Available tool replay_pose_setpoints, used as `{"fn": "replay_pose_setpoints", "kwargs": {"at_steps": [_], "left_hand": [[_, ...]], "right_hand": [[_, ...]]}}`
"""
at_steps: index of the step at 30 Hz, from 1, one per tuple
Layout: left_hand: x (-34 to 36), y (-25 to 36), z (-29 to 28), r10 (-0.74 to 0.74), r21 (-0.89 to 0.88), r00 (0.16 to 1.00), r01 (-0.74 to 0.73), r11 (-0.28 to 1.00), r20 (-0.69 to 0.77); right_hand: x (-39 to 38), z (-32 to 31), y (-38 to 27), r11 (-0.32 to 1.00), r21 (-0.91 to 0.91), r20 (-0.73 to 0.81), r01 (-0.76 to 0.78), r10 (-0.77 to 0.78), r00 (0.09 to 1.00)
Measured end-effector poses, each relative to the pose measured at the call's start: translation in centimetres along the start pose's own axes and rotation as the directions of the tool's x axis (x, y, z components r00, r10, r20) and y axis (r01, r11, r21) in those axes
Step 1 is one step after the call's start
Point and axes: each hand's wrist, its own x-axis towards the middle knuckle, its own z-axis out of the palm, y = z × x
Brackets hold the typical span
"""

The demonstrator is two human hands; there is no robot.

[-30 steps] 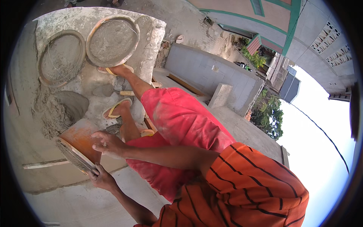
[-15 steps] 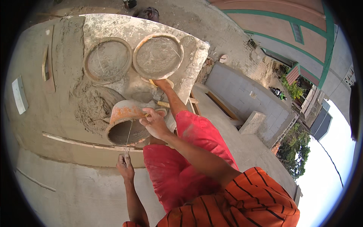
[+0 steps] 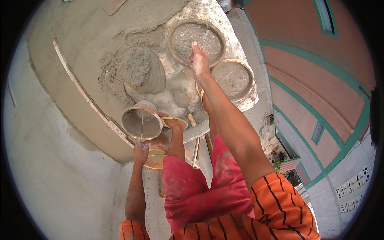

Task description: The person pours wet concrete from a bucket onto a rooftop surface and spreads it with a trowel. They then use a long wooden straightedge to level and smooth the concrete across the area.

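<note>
A person in an orange, black-striped shirt and red shorts works above a mortar-smeared slab [image 3: 206, 11], both arms reaching up from the lower edge of the frame. The right hand [image 3: 199, 61], at upper centre, overlaps the near rim of a mortar-filled bucket [image 3: 169, 43]. Its fingers are curled, and a thin wire handle [image 3: 206, 36] runs from the bucket's far rim down into the fist, so it looks gripped. The bucket lies directly ahead of that fist; its round mouth faces up, and the wire slants along the line of the reach. This hand is by far the nearer one.

The left hand [image 3: 140, 154], well apart at lower left, is closed on the wire of a nearly empty bucket [image 3: 132, 123], which sits just above it in the frame, tilted so its coated inside shows.

Just beside the filled bucket, toward the right, stands another full bucket [image 3: 252, 80]. Left of centre is a heap of wet mortar [image 3: 142, 70]; below it a trowel [image 3: 182, 99] lies flat, handle toward the viewer, near a sandalled foot [image 3: 175, 120]. A long wooden strip [image 3: 80, 90] crosses the left side beside a grey wall [image 3: 56, 156]. A pink building with green trim [image 3: 316, 92] fills the right.
</note>
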Motion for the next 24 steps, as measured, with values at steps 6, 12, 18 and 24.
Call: {"fn": "replay_pose_setpoints", "kwargs": {"at_steps": [6,12,18,24], "left_hand": [[2.1,-2.1,1.4,-0.123,-0.099,0.987,0.113,0.989,-0.104],[7.5,3.2,-1.2,-0.128,-0.909,0.990,0.006,0.418,-0.052],[7.4,12.6,2.8,0.372,-0.872,0.902,0.351,-0.342,0.217],[2.8,18.1,8.5,0.159,-0.563,0.973,0.225,-0.795,0.166]], "right_hand": [[-7.2,3.2,-3.9,0.952,-0.298,0.146,-0.067,0.115,0.983],[-21.0,-0.6,-12.9,0.793,-0.607,0.473,-0.063,0.424,0.772],[-22.1,0.0,-24.0,0.765,-0.607,0.499,-0.217,0.579,0.645],[-9.9,4.7,-17.2,0.624,-0.778,0.381,-0.073,0.560,0.736]]}}
